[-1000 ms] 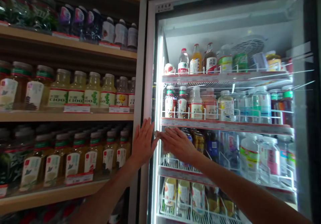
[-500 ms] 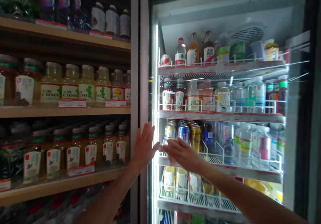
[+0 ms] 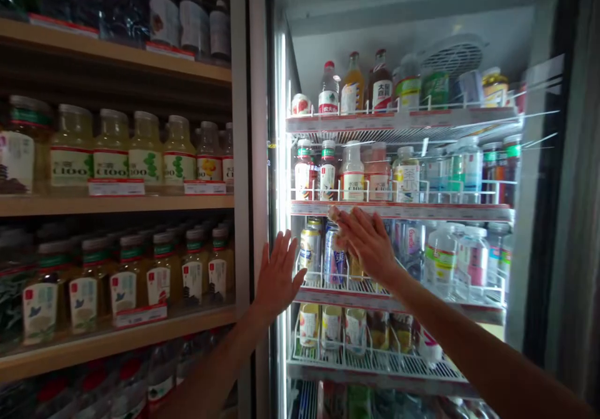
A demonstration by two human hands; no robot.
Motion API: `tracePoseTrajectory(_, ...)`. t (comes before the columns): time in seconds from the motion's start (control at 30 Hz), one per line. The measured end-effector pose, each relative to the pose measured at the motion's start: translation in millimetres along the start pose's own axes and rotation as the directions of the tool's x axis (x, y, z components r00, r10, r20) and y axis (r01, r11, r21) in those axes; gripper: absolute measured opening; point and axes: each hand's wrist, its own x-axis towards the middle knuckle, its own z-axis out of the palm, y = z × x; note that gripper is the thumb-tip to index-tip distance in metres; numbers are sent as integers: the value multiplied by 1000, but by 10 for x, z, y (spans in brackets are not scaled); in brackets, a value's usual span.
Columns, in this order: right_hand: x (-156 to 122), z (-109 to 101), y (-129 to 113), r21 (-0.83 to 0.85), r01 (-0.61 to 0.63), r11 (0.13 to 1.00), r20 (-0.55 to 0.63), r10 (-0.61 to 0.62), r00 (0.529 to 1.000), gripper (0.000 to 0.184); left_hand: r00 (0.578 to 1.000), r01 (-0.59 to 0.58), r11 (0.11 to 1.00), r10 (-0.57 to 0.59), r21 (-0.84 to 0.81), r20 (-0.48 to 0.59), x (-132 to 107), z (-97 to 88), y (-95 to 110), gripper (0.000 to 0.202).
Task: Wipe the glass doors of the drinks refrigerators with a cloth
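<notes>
My left hand (image 3: 277, 275) lies flat with its fingers spread at the left edge of the glass door (image 3: 403, 6) of a lit drinks fridge. Nothing is in that hand. Higher up and to the right, my right hand (image 3: 368, 244) is laid against the glass, fingers close together. A pale crumpled cloth (image 3: 334, 214) peeks out by its fingertips; most of it is hidden under the hand. Behind the glass near this hand are a gold-and-white can (image 3: 309, 250) and a blue can (image 3: 334, 259).
Left of the fridge, wooden shelves (image 3: 117, 205) carry rows of juice bottles (image 3: 110, 150). A grey upright frame (image 3: 241, 156) divides them from the fridge. Inside the fridge, wire racks (image 3: 375, 369) hold several bottles and cans. A dark door edge (image 3: 555, 219) runs down the right.
My right hand has moved up and to the right across the glass, away from my left hand. My left hand stays near the same spot. The view has shifted slightly.
</notes>
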Motion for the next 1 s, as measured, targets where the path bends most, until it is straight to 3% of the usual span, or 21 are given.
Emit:
tracePoseTrajectory(0.13,-432,-62,-154,19,99,995,76,-100,992,43,999,-13,999,15,-41,31,22,49,215,63)
tracePoseTrajectory(0.23,-603,-125,-82,26,152,988,103,-154,983,44,999,-38,996,40,-80,20,37,102,353,63)
tracePoseTrajectory(0.4,-475,-194,247,-32,-117,993,-33,116,993,57,998,-54,994,50,-100,-44,26,241,511,64)
tracePoseTrajectory(0.57,-871,-174,-86,46,-6,999,92,2,996,51,997,-45,997,41,-58,-69,-35,366,556,63)
tracePoseTrajectory(0.63,-987,-180,-123,60,-29,998,103,23,994,54,996,-41,998,36,-56,-79,-45,394,556,65)
tracePoseTrajectory(0.73,-986,-225,95,28,-150,988,39,148,988,64,996,-18,998,13,-53,-84,-49,422,555,67)
tracePoseTrajectory(0.83,-903,-256,277,-65,-316,947,-83,310,947,65,996,-20,999,15,-50,-93,-43,432,565,68)
tracePoseTrajectory(0.9,-863,-233,186,-80,-383,920,-119,373,920,64,994,-25,998,19,-50,-105,-32,423,577,68)
tracePoseTrajectory(1.0,-880,-166,-113,10,-294,956,-73,294,953,60,990,-33,998,25,-56,-138,-10,397,589,68)
